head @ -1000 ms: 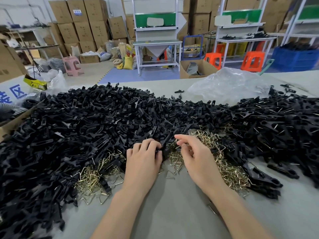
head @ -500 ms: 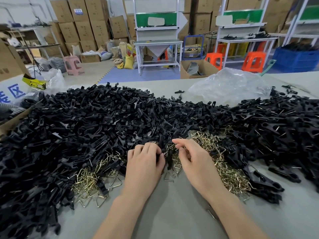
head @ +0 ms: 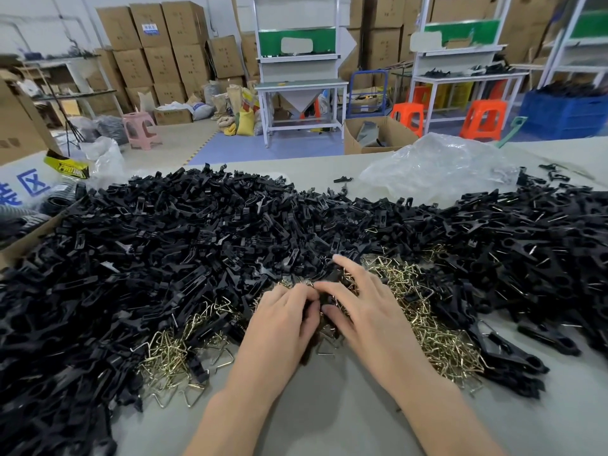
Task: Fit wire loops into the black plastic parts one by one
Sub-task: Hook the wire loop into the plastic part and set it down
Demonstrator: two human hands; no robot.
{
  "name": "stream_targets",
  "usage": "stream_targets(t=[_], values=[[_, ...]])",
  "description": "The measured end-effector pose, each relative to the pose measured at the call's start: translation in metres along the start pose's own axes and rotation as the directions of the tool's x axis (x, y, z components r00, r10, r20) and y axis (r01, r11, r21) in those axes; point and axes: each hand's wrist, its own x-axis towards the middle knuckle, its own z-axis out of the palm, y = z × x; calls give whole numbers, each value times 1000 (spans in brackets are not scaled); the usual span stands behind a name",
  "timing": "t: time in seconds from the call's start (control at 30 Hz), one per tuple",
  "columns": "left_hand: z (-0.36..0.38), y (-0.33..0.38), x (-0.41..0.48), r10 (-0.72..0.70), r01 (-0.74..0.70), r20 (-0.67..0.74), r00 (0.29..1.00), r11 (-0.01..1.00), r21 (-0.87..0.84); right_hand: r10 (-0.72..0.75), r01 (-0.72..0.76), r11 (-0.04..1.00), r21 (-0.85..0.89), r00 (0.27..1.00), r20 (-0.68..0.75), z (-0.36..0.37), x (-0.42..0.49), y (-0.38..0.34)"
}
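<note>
Hands meet at the near edge of the black parts (head: 204,245).
What sits between them is blurred and mostly hidden: something dark. Left hand (head: 283,324) curls its fingers tight around it; right hand (head: 368,311) spreads over brass loops (head: 424,311), thumb and forefinger touching it.
</note>
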Motion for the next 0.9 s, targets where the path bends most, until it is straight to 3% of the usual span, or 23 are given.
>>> stream_targets(t=[0.17,0.33,0.47,0.57,0.63,0.7,0.8,0.83,0.9], values=[[-2,7,-3,-47,46,1,999,988,-144,11,-12,1000,-16,1000,-27,-1,1,-2],[-3,-4,-1,-264,254,-27,964,947,-195,91,-91,996,-9,996,-17,-4,2,-5],[-9,-9,3,-371,333,-154,916,916,-222,284,-259,916,308,958,-41,-9,5,-5],[-12,-1,4,-396,298,-195,897,870,-393,424,-328,709,624,906,-5,-13,9,-5],[-11,6,5,-453,312,-133,882,770,-556,486,-334,506,795,872,56,-14,12,-5],[-8,15,6,-532,352,9,847,549,-758,484,-335,361,870,865,132,-14,14,-6],[-5,25,5,-582,336,151,799,225,-914,437,-365,243,899,868,235,-10,14,-7],[-5,27,5,-588,332,166,791,184,-925,415,-365,214,906,874,254,-9,13,-8],[-4,29,4,-581,349,170,796,210,-913,374,-351,177,919,888,267,-9,13,-12]])
